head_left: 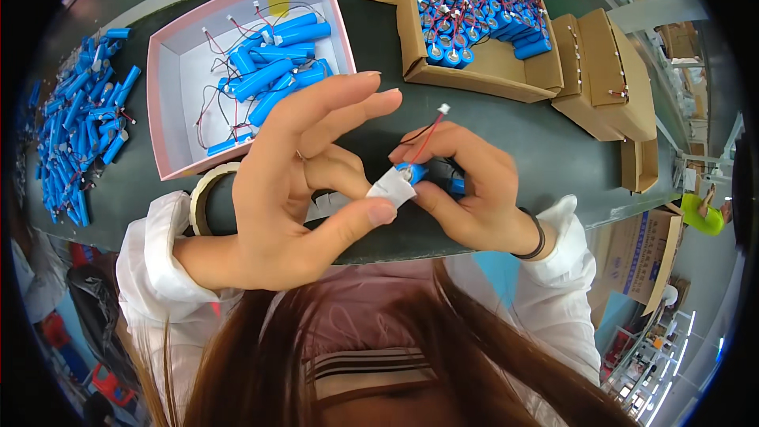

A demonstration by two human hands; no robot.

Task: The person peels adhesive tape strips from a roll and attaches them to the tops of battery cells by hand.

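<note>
My right hand (478, 182) grips a blue cylindrical battery (413, 171) between thumb and fingers, its end turned toward my left hand. Red and black wires rise from that end to a small white plug (443, 109). A short piece of white tape (392, 188) lies against the battery's end. My left hand (288, 190) pinches this tape between thumb and index finger, while its other fingers stretch out above. Part of another blue battery (456, 186) shows beside my right fingers; whether that hand touches it I cannot tell.
A pink-rimmed box (156, 111) with loose wired batteries stands beyond my left hand. Far left lies a heap of blue batteries (79, 126). A cardboard box (482, 83) holds many upright batteries; another carton (609, 71) adjoins it. A tape roll (199, 199) is by my left wrist.
</note>
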